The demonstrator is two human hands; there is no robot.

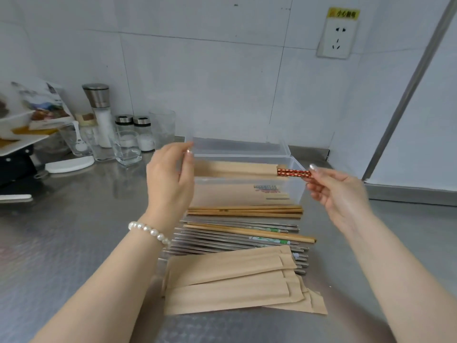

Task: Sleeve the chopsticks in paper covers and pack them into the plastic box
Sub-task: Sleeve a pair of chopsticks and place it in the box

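Note:
A pair of red patterned chopsticks (293, 173) sits in a brown paper sleeve (235, 168), held level above the clear plastic box (294, 191). My left hand (170, 179) grips the sleeve's left end. My right hand (338, 191) pinches the red ends at the right. Inside the box lie other sleeved chopsticks (247, 194). In front of the box are loose wooden chopsticks (244, 211), metal chopsticks (237, 240) and a stack of empty paper sleeves (235, 280).
The box's open lid (237, 144) leans back toward the tiled wall. Glasses (127, 148), shakers (143, 133) and a grinder (99, 110) stand at the back left of the steel counter (74, 231). A metal pole (408, 95) rises at right.

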